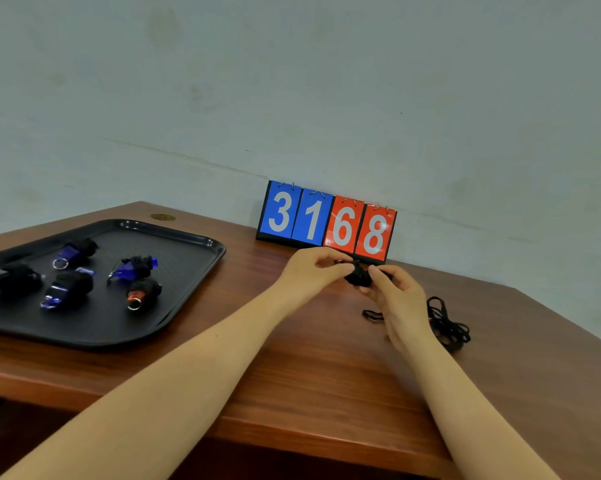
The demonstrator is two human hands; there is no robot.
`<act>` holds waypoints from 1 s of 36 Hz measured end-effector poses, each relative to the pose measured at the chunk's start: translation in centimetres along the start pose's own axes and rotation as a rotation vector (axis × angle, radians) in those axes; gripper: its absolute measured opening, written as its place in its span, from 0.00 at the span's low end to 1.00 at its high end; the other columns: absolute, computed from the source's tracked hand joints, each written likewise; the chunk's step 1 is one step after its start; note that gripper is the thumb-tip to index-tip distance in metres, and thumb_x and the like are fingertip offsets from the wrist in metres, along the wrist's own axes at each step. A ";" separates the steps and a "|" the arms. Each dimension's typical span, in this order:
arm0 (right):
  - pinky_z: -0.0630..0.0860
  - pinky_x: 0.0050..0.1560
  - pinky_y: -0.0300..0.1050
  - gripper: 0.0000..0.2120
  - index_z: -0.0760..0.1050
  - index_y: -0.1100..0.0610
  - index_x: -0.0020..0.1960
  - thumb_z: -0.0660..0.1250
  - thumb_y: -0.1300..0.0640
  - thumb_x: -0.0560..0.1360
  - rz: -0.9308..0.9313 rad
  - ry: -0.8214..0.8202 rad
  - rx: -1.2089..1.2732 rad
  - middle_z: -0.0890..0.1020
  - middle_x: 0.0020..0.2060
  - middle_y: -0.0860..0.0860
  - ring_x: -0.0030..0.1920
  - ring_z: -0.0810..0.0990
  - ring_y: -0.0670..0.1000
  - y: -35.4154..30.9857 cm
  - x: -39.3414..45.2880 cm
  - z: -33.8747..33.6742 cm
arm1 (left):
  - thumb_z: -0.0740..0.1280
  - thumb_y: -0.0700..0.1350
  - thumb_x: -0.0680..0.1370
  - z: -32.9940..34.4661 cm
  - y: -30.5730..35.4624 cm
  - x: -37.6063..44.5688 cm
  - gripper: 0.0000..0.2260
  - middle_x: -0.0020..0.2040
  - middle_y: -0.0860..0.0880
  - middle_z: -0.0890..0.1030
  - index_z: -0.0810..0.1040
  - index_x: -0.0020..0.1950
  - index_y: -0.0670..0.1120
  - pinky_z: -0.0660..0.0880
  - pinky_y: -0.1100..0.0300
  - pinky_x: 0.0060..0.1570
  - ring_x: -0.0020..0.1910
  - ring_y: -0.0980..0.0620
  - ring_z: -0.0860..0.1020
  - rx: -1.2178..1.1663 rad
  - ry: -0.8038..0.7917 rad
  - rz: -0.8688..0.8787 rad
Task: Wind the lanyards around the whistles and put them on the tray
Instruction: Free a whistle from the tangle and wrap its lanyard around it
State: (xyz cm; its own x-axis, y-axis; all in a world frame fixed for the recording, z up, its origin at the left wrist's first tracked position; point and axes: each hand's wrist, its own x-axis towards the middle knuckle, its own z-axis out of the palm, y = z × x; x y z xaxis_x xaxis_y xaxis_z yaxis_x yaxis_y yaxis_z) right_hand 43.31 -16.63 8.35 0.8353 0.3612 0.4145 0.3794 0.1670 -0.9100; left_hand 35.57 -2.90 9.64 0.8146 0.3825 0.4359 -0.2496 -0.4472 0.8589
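Hands: left hand (313, 268) and right hand (392, 292) both pinch whistle bundle (358, 276), keeping windings tight.
Tray (188, 271): wound whistles parked alongside.

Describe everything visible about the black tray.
The black tray is a shallow rectangle with rounded corners and a raised, glossy rim; it looks like plastic with a matte textured floor. It lies flat on the left part of the wooden table, holding five lanyard-wound whistles. Neither hand touches it.
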 end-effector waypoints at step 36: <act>0.74 0.36 0.39 0.07 0.79 0.58 0.48 0.63 0.58 0.79 0.283 -0.262 0.219 0.79 0.36 0.50 0.36 0.78 0.46 -1.0 -0.3 0.1 | 0.64 0.43 0.80 0.3 0.9 -0.3 0.06 0.42 0.43 0.82 0.79 0.54 0.44 0.77 0.64 0.35 0.32 0.51 0.79 -0.481 -0.044 -0.054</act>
State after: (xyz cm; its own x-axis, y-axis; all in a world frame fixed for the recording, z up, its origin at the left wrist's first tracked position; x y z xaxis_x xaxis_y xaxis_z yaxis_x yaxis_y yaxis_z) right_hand 42.67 -16.80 9.20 0.7545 0.6361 0.1618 0.0336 0.2088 -0.9774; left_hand 35.28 -3.66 10.20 0.8520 0.3555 0.3844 -0.4115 0.0008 0.9114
